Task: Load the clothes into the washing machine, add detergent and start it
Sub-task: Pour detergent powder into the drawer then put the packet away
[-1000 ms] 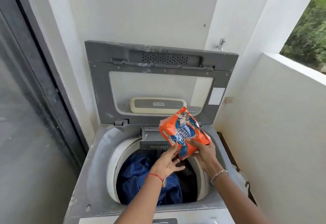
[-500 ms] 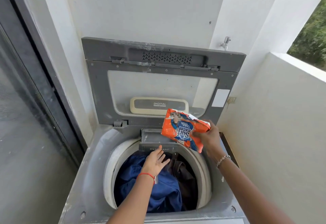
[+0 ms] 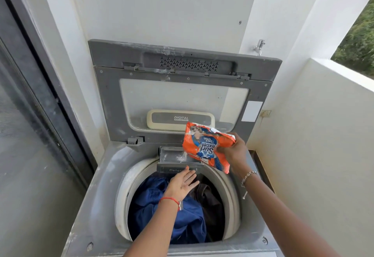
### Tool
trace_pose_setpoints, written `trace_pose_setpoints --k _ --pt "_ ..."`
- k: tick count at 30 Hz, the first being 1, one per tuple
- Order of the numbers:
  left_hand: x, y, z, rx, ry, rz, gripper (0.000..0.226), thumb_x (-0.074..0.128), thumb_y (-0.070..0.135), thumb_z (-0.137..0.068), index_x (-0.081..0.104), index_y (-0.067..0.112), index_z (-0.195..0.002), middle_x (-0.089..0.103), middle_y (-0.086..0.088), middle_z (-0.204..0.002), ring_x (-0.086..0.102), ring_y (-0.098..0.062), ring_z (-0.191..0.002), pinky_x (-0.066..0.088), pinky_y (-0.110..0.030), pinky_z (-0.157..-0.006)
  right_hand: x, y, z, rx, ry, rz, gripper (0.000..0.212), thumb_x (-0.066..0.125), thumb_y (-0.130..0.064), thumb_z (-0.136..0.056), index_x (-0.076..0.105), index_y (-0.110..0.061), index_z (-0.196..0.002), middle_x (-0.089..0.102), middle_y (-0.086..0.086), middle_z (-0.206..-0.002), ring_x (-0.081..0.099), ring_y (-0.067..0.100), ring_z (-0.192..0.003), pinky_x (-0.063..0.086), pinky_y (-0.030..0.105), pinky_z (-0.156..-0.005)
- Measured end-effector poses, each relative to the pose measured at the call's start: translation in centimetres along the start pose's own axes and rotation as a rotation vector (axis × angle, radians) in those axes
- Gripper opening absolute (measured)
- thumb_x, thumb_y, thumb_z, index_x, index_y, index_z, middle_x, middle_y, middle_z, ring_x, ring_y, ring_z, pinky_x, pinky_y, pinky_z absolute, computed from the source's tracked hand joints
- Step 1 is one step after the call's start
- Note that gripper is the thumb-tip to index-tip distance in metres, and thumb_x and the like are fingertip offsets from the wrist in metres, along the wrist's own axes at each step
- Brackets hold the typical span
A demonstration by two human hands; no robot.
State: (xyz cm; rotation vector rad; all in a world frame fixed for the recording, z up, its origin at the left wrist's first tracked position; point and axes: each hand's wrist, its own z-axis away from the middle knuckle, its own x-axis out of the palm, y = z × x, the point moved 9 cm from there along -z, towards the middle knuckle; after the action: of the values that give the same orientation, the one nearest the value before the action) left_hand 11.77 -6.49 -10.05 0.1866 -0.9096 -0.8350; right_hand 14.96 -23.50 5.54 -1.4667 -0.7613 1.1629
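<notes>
Detergent step: right hand grips tilted packet, powder entering drawer, frame centre. Left hand open below. Next: close drawer.

The left hand hides the drawer label (only "Dete" shows).

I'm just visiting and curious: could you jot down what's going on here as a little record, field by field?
Place: top-loading washing machine, lid raised
Drum: blue garment and dark clothes inside
Detergent drawer: pulled open, white powder in it
Right hand: holds orange detergent packet tipped over the drawer
Left hand: open, fingertips at the drawer front
Stage: adding detergent; machine not yet started
</notes>
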Motion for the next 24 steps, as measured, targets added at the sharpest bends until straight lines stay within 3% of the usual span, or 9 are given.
trace_pose_setpoints --k 2,6,14,24 --pt "0.05 -0.09 -0.07 -0.004 0.001 0.007 0.040 0.043 0.004 -0.097 0.038 -0.006 -0.136 0.039 -0.027 -0.143 0.031 -0.036 -0.137 0.028 -0.054 -0.110 0.02 -0.51 0.02 -0.051 0.029 0.027 0.026 0.064 0.013 -0.072 0.056 -0.005 -0.089 0.065 0.007 -0.080 0.063 0.020 -0.072 0.051 0.020 -0.051" --pt "0.17 -0.23 -0.08 -0.015 0.004 0.022 0.040 0.043 0.004 -0.097 0.039 -0.005 -0.136 0.041 -0.026 -0.142 0.033 -0.035 -0.137 0.028 -0.054 -0.109 0.10 -0.46 -0.15 -0.071 0.033 0.023 0.024 0.066 0.010 -0.072 0.057 -0.009 -0.084 0.065 0.000 -0.073 0.063 0.017 -0.070 0.053 0.030 -0.057" --pt "0.36 -0.26 0.01 -0.018 -0.005 0.019 0.042 0.044 0.004 -0.097 0.037 -0.004 -0.137 0.041 -0.026 -0.142 0.033 -0.035 -0.137 0.028 -0.056 -0.109 -0.13 -0.97 -0.01 -0.098 0.039 0.076 0.021 0.065 0.008 -0.075 0.057 -0.008 -0.086 0.063 -0.001 -0.074 0.061 0.012 -0.068 0.050 0.023 -0.054" --pt "0.74 -0.18 0.34 -0.013 -0.018 0.013 0.042 0.044 0.005 -0.097 0.037 -0.003 -0.138 0.040 -0.025 -0.143 0.032 -0.034 -0.138 0.027 -0.055 -0.110 0.16 -1.11 -0.21 -0.110 0.024 0.115 0.021 0.068 0.005 -0.074 0.058 -0.007 -0.088 0.063 0.002 -0.079 0.060 0.014 -0.073 0.050 0.023 -0.058"
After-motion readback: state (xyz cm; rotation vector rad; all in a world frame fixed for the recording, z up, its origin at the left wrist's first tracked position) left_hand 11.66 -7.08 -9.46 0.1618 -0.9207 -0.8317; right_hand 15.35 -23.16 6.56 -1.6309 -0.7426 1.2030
